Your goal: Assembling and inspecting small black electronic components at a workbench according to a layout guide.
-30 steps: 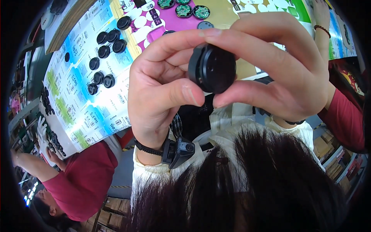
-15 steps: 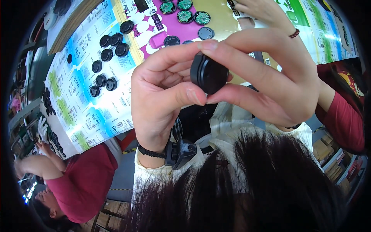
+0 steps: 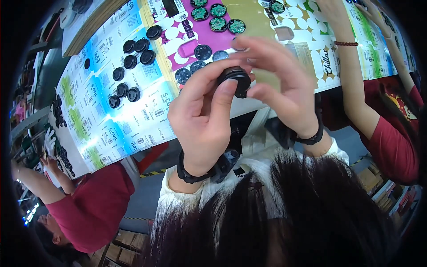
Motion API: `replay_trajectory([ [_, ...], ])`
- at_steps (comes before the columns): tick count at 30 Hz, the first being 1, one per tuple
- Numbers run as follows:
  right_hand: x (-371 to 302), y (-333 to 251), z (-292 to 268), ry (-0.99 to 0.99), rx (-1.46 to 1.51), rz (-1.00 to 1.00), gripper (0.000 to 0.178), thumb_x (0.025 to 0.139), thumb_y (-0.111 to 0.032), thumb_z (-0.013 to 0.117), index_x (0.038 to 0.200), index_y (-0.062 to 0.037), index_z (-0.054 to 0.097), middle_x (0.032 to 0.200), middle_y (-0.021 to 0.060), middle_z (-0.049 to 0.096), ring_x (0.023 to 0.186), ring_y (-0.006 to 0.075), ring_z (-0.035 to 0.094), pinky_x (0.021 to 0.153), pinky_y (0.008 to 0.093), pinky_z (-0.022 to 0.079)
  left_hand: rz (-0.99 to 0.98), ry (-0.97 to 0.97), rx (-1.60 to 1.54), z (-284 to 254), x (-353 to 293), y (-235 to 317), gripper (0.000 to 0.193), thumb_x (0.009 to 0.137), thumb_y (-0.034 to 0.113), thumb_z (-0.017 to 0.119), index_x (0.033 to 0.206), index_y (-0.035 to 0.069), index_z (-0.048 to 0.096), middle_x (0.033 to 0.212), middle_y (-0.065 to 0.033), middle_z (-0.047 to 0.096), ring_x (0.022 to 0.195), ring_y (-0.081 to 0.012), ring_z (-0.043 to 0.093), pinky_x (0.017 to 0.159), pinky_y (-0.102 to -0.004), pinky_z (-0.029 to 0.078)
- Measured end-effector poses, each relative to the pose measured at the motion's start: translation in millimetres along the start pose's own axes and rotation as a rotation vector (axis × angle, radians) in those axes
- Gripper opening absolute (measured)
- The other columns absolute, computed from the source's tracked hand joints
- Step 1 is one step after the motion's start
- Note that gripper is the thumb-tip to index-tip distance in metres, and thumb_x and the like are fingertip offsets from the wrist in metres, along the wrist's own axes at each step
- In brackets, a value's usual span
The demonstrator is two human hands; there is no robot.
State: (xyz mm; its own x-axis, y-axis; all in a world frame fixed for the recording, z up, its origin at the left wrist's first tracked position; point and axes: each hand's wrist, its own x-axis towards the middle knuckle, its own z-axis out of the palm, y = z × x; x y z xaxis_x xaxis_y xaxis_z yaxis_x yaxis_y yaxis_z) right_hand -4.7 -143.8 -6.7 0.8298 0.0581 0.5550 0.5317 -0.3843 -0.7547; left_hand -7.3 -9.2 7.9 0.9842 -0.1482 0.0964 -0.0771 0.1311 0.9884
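Note:
A black round plastic housing [image 3: 235,81] with a ridged rim sits tilted in my left hand [image 3: 202,120], pinched between thumb and fingers above the table's near edge. Close to its right side, my right hand [image 3: 287,84] has its fingers and thumb spread apart. That hand is slightly blurred, with the thumb tip beside the housing. Beyond my hands, several dark discs with small holes, such as this one [image 3: 203,52], lie on a magenta printed sheet [image 3: 213,38]. Several round cases with green circuit boards [image 3: 218,24] stand farther back.
Several black round housings [image 3: 130,62] are grouped on the blue-white printed sheet [image 3: 151,111] at left. A wooden ledge [image 3: 95,26] rises at the far left. One co-worker's arm [image 3: 351,66] reaches over the table at right; another person in a red top [image 3: 100,207] works at left.
My right hand has moved away from the housing and its fingers have spread. The housing has turned in my left hand. A co-worker's arm at right has shifted farther right.

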Motion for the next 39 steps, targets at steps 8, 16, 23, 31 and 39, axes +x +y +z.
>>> replay_trajectory([
  [8,-20,2,14,-0.091,0.727,0.706,0.027,0.076,-0.006,0.057,0.102,0.0028,0.052,0.100,0.0096,0.054,0.083,0.0125,0.055,0.070,0.0244,0.046,-0.102,-0.050,0.147,-6,-4,-17,0.020,0.081,-0.002,0.044,0.099,-0.005,0.051,0.090,-0.0103,0.056,0.077,-0.0141,0.055,0.069,-0.0229,0.045],
  [16,17,70,-19,-0.372,-0.254,0.096,0.022,0.070,-0.003,0.059,0.092,-0.0016,0.056,0.079,0.0079,0.057,0.070,0.0170,0.057,0.064,0.0241,0.046,0.086,-0.074,0.932,-86,15,-37,0.025,0.080,-0.002,0.042,0.103,-0.003,0.050,0.105,-0.0153,0.049,0.091,-0.0235,0.052,0.079,-0.0310,0.043],
  [23,23,66,-10,-0.402,-0.551,0.182,0.023,0.068,-0.021,0.064,0.078,-0.0013,0.056,0.065,0.0086,0.055,0.059,0.0222,0.057,0.057,0.0275,0.044,0.337,-0.317,1.826,-95,14,-29,0.032,0.074,0.003,0.052,0.106,0.002,0.050,0.115,-0.0154,0.043,0.106,-0.0301,0.041,0.086,-0.0365,0.035],
  [31,23,68,9,-0.440,-0.964,0.269,0.038,0.067,-0.040,0.061,0.070,-0.0030,0.053,0.060,0.0083,0.054,0.050,0.0249,0.054,0.051,0.0338,0.040,0.481,-0.462,1.255,-43,116,-25,0.025,0.067,0.012,0.060,0.091,0.003,0.057,0.091,-0.0123,0.053,0.088,-0.0272,0.049,0.076,-0.0349,0.040],
  [39,16,82,3,-0.311,-0.783,0.251,0.031,0.066,-0.032,0.064,0.070,-0.0051,0.049,0.065,0.0060,0.057,0.057,0.0242,0.056,0.052,0.0347,0.039,0.401,-0.592,1.196,-2,145,-60,0.024,0.059,0.014,0.066,0.079,0.004,0.057,0.077,-0.0095,0.056,0.078,-0.0258,0.051,0.069,-0.0347,0.042],
])
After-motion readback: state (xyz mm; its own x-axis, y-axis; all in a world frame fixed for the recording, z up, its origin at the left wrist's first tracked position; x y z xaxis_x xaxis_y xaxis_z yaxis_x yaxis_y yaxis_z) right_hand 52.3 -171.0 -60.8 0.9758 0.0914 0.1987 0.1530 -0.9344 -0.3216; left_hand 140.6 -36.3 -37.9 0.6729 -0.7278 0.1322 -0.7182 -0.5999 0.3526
